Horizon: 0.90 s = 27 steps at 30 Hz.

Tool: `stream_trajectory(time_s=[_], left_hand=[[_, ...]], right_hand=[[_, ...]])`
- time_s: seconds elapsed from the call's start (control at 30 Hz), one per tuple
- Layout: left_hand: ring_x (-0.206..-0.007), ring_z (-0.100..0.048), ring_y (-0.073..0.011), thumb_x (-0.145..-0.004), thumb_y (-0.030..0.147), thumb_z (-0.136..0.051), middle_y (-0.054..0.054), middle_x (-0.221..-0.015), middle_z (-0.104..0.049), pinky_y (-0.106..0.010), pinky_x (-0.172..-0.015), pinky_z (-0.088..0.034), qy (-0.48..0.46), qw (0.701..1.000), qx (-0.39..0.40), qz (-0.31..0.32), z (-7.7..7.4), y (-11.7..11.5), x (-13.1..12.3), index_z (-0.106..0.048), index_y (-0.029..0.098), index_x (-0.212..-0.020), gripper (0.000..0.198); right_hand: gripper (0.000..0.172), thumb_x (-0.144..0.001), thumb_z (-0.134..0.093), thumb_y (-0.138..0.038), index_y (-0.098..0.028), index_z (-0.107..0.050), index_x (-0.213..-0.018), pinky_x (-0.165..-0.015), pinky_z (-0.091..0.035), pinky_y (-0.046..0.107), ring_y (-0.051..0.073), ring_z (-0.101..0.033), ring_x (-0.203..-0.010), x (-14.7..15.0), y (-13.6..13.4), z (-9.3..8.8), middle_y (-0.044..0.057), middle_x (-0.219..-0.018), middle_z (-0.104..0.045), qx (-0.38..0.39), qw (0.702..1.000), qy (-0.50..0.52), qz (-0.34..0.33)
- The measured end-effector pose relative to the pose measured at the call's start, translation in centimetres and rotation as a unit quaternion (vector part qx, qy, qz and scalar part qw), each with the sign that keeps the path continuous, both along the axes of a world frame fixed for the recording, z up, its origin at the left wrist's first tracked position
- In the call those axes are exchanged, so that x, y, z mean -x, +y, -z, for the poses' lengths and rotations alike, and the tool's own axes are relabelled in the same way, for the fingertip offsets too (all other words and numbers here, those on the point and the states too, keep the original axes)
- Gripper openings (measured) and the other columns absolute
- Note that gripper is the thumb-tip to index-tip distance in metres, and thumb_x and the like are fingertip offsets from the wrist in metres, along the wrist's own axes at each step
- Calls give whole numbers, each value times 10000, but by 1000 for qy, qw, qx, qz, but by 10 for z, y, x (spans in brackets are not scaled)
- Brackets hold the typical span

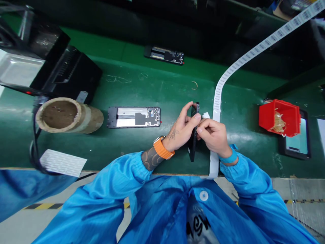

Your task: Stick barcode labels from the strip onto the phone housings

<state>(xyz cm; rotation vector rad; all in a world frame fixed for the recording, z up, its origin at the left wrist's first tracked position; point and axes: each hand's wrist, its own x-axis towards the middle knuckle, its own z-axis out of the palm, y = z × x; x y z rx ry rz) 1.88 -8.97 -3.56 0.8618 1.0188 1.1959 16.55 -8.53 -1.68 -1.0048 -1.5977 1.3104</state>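
My left hand (pixel 181 130) grips a dark phone body (pixel 193 149), tilted up on its edge above the green bench. Pinched fingers of my right hand (pixel 213 134) touch the phone's right-hand edge; whatever may be between those fingertips is hidden. Just behind my right hand runs a long white strip of barcode labels (pixel 228 73), which passes under the hand to the bench's front edge. To the left of my hands lies an opened phone body (pixel 134 117) with its circuit board exposed. A second opened phone body (pixel 165 55) rests farther back.
A cardboard tube (pixel 93 118) and a black machine (pixel 73 71) stand at the left, near a white label sheet (pixel 62 162). On the right, a red bin (pixel 266 117) holds pale rubber-band-like loops, beside a black-framed device (pixel 306 149). One loop (pixel 194 85) lies mid-bench.
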Motion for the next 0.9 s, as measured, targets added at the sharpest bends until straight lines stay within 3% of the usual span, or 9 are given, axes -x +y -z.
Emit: stream_trajectory(time_s=[0.27,0.4,0.6,0.77,0.9], left_hand=[[-586,-511,-116,-857,622,-697,24,-699,-561,-267,-537,-369,34,999,-31,-12,-1,-3,-3,-419,208,-1494,809],[-603,-499,-110,-839,589,-736,31,-715,-553,-258,-559,-383,25,999,-36,-19,-7,-3,-2,-394,204,-1495,835],[-688,-548,-124,-869,609,-680,19,-782,-583,-250,-635,-460,-57,998,-11,-8,-11,-3,0,-351,225,-1512,818],[-716,-604,-140,-860,624,-673,27,-801,-569,-246,-607,-502,-107,994,15,-25,-13,-1,0,-306,239,-1512,841],[-735,-617,-141,-847,611,-692,27,-829,-574,-241,-607,-515,-112,993,12,-44,-13,1,0,-281,274,-1526,862]], right_hand=[[222,-866,-626,-205,-213,-520,-671,-478,-370,224,79,-454,-513,2,-4,-9,-56,-606,-524,-37,997,-59,20],[231,-874,-639,-228,-212,-520,-677,-469,-362,218,71,-421,-497,2,-3,-12,-67,-593,-498,-28,998,-54,19],[121,-876,-688,-276,-222,-581,-863,-530,-448,230,93,-534,-575,0,-4,-5,-44,-708,-589,-28,999,-15,36],[117,-872,-682,-219,-236,-568,-893,-560,-470,251,112,-554,-614,1,-10,-6,-35,-738,-580,-131,986,-1,107],[106,-868,-680,-186,-235,-591,-839,-571,-478,268,130,-566,-635,4,-19,-9,-21,-728,-597,-201,975,-37,82]])
